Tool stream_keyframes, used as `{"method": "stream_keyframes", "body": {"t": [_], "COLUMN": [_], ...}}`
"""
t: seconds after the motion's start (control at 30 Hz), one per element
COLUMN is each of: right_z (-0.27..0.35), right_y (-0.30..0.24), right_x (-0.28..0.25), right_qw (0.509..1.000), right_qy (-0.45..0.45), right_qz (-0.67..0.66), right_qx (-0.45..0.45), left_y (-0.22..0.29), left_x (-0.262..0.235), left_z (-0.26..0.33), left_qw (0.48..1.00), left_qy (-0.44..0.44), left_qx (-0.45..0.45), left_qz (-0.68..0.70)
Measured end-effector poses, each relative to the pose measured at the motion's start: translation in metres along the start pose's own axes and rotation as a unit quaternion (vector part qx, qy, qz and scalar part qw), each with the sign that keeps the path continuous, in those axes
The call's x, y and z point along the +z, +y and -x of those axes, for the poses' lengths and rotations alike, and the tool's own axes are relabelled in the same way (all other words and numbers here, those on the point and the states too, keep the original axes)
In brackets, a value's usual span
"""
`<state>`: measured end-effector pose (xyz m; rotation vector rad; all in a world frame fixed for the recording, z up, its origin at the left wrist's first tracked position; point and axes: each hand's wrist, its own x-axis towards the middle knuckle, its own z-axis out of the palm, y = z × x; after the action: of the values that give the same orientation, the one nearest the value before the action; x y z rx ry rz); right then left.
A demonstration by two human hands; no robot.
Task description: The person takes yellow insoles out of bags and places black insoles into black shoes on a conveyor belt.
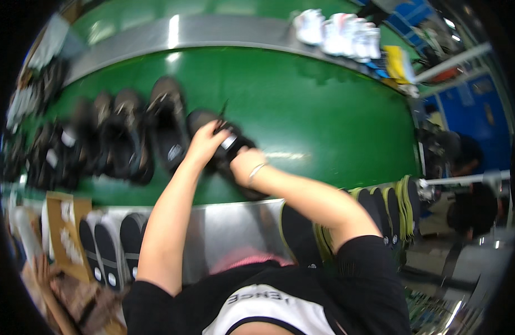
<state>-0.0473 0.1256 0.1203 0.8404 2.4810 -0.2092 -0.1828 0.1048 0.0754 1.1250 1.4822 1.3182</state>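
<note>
A dark lace-up shoe (199,118) lies on the green work surface in front of me, its toe pointing away and a lace end sticking up. My left hand (204,144) is closed on the upper at its left side, near the laces. Around the collar and tongue, my right hand (247,163) is closed from the other side; its fingertips are partly hidden. Between the two hands shows the black tongue (229,140) with a white label. Immediately left of my left hand stands another dark shoe (168,120), open at the top and untouched.
More dark shoes (122,134) line the green surface (324,123) on the left. Insoles (299,234) with yellow-green edges stand along the near edge, black-and-white ones (104,245) at left. White shoes (338,34) sit beyond the grey strip. Another person's hand (43,273) is at lower left.
</note>
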Motion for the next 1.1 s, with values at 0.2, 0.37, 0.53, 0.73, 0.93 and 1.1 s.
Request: {"method": "stream_keyframes", "body": {"t": [0.2, 0.37, 0.53, 0.73, 0.93, 1.1], "right_z": [-0.008, -0.014, -0.041, -0.03, -0.019, -0.003], "right_y": [0.004, 0.013, 0.012, -0.002, 0.005, -0.003], "right_x": [0.035, -0.009, 0.022, 0.037, 0.034, 0.008], "right_qw": [0.961, 0.977, 0.965, 0.998, 0.978, 0.958], "right_qy": [0.069, -0.161, -0.224, -0.023, -0.038, -0.192], "right_qz": [-0.24, 0.033, 0.067, 0.057, 0.185, 0.16], "right_qx": [0.115, -0.137, -0.123, -0.023, -0.091, -0.139], "left_y": [0.002, 0.006, 0.005, 0.013, 0.003, -0.002], "left_x": [0.011, 0.004, 0.01, 0.002, 0.003, -0.003], "left_z": [0.005, 0.008, 0.004, 0.014, 0.009, 0.013], "left_qw": [0.999, 0.998, 0.997, 0.996, 0.995, 0.986], "left_qy": [0.031, 0.045, 0.025, 0.066, 0.093, 0.115], "left_qx": [-0.029, -0.045, -0.034, -0.059, -0.021, -0.014], "left_qz": [0.005, 0.027, -0.065, 0.015, -0.022, -0.118]}}
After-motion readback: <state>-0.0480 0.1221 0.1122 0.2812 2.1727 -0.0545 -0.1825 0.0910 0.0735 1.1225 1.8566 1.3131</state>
